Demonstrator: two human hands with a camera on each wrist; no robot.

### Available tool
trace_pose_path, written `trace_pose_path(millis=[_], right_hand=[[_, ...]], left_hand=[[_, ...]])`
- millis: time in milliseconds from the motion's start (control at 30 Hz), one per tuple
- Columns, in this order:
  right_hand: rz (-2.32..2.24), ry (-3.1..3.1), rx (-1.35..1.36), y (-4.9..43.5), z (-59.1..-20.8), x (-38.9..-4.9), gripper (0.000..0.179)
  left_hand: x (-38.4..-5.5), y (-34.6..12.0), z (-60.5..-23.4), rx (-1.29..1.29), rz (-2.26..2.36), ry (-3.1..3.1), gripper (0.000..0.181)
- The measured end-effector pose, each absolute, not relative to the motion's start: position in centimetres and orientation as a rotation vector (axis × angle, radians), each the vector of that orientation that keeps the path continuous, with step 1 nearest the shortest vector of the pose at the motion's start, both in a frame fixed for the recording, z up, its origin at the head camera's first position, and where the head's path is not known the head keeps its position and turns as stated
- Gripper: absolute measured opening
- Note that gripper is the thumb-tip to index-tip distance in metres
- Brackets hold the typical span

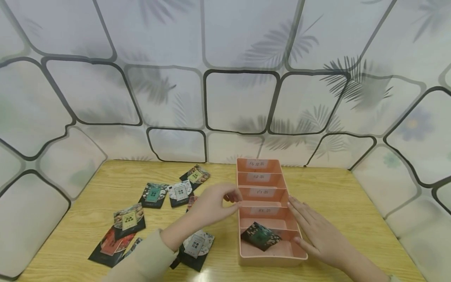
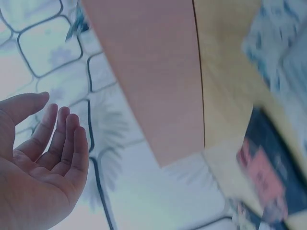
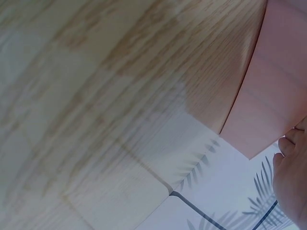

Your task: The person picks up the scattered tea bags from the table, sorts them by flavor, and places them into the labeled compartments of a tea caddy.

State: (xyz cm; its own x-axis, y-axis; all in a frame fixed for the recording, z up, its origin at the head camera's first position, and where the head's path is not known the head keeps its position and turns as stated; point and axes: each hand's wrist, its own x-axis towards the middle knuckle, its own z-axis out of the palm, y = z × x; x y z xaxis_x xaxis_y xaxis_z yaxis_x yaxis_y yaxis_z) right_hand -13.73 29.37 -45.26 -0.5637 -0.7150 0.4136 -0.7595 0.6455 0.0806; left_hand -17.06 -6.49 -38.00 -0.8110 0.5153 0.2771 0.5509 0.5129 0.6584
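Note:
A pink divided box [image 1: 273,261] with handwritten paper labels stands on the table. A dark packet with a green label [image 1: 261,236] lies tilted in its front compartment. My left hand [image 1: 215,203] is at the box's left rim, beside the middle compartments. In the left wrist view that hand [image 2: 48,167] has loosely curved fingers and nothing between thumb and fingertips. On the box's right side my right hand [image 1: 322,237] rests with extended fingers along the rim. The right wrist view shows only part of this hand [image 3: 291,177] against the pink wall.
Several packets lie left of the box, among them a teal-labelled one [image 1: 154,195], a white-labelled one [image 1: 180,192], a yellow-labelled one [image 1: 129,220], a red one [image 1: 111,246] and a grey-labelled one [image 1: 197,248]. A patterned curtain [image 1: 243,102] surrounds the wooden table [image 1: 338,196].

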Motion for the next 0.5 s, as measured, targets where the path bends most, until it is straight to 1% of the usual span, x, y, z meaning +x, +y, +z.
trace_pose_path(millis=[133, 367, 500], right_hand=[[0.149, -2.448, 1.164, 29.4, -45.2, -13.7, 0.078], [0.136, -2.461, 1.154, 29.4, -45.2, -13.6, 0.078], [0.133, -2.465, 1.153, 29.4, -45.2, -13.6, 0.079]], left_hand=[[-17.9, -8.3, -37.1, -0.907, -1.166, -2.664, 0.006], [-19.2, -12.6, -36.2, -0.67, -1.252, -2.695, 0.006], [-19.8, -15.2, -36.0, -0.553, -1.282, -2.705, 0.01]])
